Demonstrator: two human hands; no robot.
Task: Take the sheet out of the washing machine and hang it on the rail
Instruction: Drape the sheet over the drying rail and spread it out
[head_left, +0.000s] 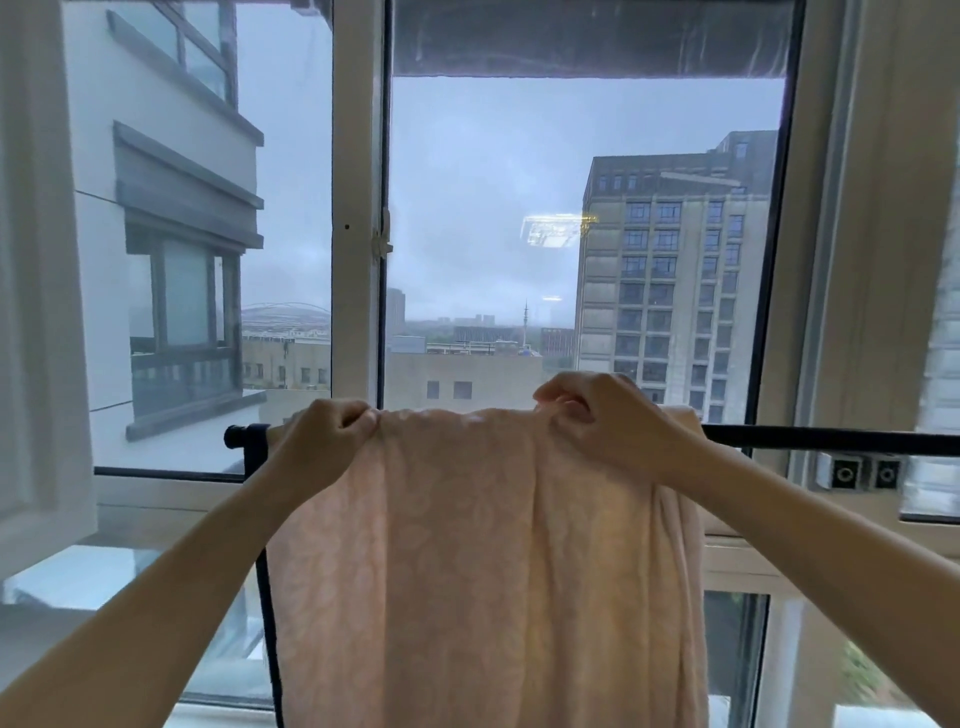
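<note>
Window: white frame, fills the whole view behind everything else. Grey sky and a tower block show through the glass on the right.

Sheet: pale pink with a faint woven pattern. It is draped over the rail and hangs down in long soft folds past the bottom edge of the view. Its top fold covers the rail's middle stretch, from close to the left end to just right of the right hand. The right edge is bunched into thicker folds.

Rail: black bar, horizontal, in front of the window. It is bare to the right of the sheet, and a short capped stub is bare at the left end.

Upright: dark post dropping from the rail's left end, just beside the sheet's left edge.

Right hand: on the sheet's top fold towards the right end. Fingers are curled tight with the thumb and pinch a small ridge of cloth lifted off the rail.

Left hand: at the top fold near the sheet's left edge. Fingers are curled in against the thumb, nipping the cloth at the rail. The two hands are well apart.

Sockets: two small square fittings on the frame just below the rail's right stretch.

Latch: white, on the centre bar of the window.
</note>
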